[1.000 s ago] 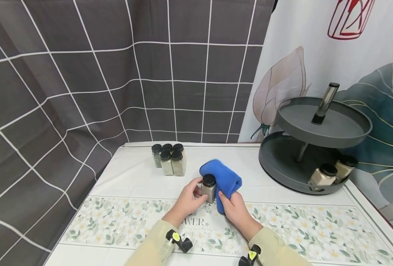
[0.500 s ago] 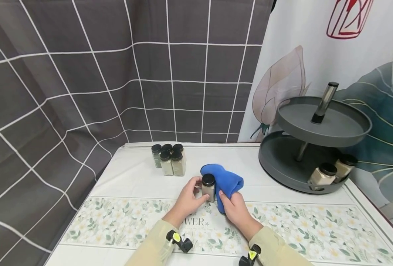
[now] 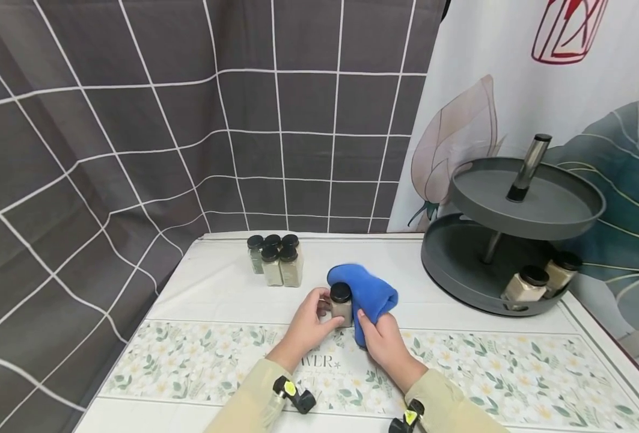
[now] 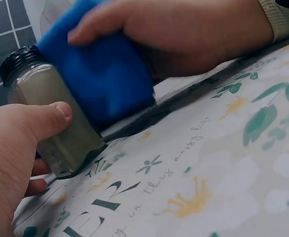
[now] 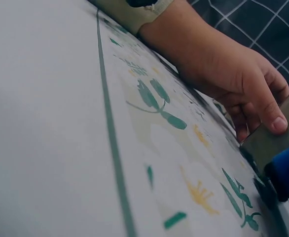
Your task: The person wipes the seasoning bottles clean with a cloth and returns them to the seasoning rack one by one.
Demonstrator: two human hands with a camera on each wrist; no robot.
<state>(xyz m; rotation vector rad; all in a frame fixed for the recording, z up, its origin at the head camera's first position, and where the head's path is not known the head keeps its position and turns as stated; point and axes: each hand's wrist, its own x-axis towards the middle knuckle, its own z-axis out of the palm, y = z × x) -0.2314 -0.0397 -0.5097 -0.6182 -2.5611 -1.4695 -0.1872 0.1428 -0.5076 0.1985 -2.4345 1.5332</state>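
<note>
A square glass spice jar (image 3: 341, 310) with a black lid and beige-grey powder stands on the table in the head view. My left hand (image 3: 309, 322) grips it from the left, the thumb lying along its near side in the left wrist view. My right hand (image 3: 385, 341) holds a folded blue cloth (image 3: 372, 293) against the jar's right side. In the left wrist view the cloth (image 4: 100, 74) covers that side, and the right thumb lies over the cloth. The right hand's other fingers are hidden behind the cloth.
Several black-lidded spice jars (image 3: 281, 264) cluster at the back left of the table. A two-tier dark grey turntable rack (image 3: 433, 252) stands at the right. Two jars (image 3: 525, 284) sit on its lower tier. A floral band (image 3: 492, 373) crosses the white tablecloth.
The blue cloth has shifted slightly to the right, and its folds have changed shape a little. The left hand keeps its hold on the jar, almost in the same spot.
</note>
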